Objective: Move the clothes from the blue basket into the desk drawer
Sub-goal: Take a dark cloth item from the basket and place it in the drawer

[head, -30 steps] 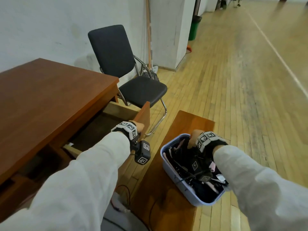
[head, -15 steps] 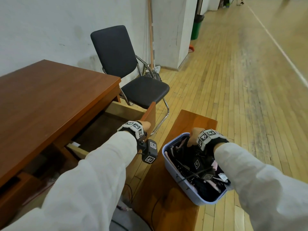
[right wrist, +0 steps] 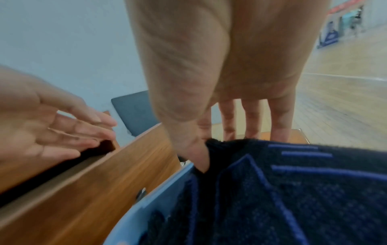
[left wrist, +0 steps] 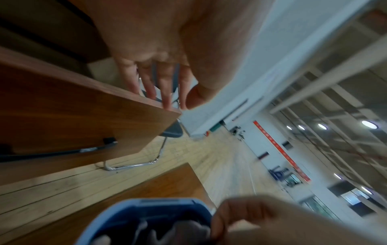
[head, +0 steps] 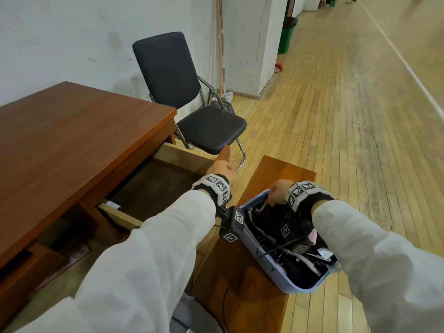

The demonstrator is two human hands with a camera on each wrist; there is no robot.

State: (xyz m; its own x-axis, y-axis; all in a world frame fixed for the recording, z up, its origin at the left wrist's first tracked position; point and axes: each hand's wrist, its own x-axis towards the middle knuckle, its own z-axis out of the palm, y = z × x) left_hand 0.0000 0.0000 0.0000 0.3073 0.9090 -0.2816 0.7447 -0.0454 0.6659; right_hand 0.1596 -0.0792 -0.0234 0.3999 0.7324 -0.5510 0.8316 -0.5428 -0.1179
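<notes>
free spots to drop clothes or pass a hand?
Drawer floor is bare between its far wall and front panel, left hand at the front. Desk top bare. Basket packed with clothes; right hand pinches dark garment.

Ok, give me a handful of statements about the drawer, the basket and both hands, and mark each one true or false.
1. The desk drawer is pulled open. True.
2. The blue basket stands on the black chair. False: it stands on a low wooden bench; the chair seat is bare.
3. The right hand pinches a dark garment at the basket's rim. True.
4. The left hand holds a piece of clothing. False: its fingers are straight at the drawer's front edge and hold nothing.
5. The basket is empty. False: dark clothes fill it.
</notes>
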